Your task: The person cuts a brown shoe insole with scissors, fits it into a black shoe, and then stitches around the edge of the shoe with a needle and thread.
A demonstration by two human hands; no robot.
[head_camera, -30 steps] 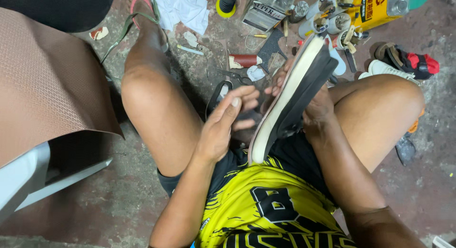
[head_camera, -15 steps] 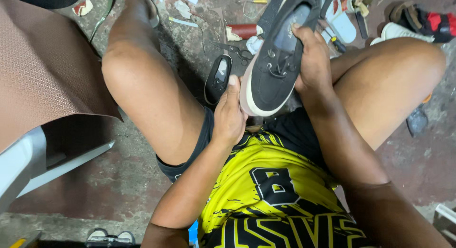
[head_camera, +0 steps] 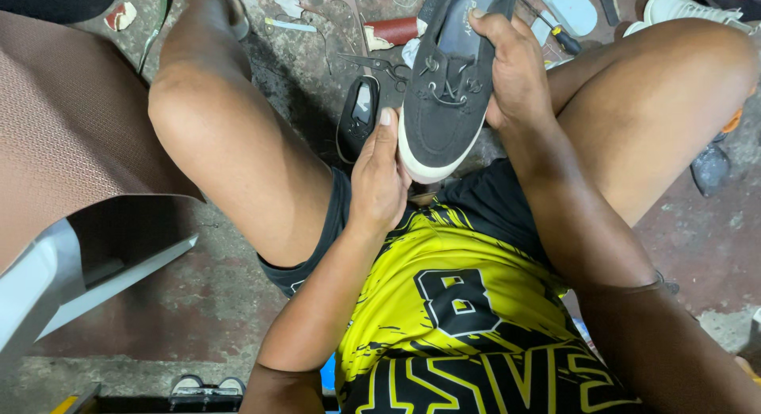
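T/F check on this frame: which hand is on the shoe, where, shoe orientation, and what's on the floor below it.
1. Both hands grip the black canvas shoe. True.
2. The right hand holds its toe. False: the left hand cups the white-rimmed toe; the right grips the side by the laces.
3. The shoe's sole faces the camera. False: laces and opening face up.
4. Scissors lie on the floor beyond the shoe. True.

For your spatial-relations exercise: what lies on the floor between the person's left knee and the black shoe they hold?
In the head view, a second black shoe lies there, beside the left hand.
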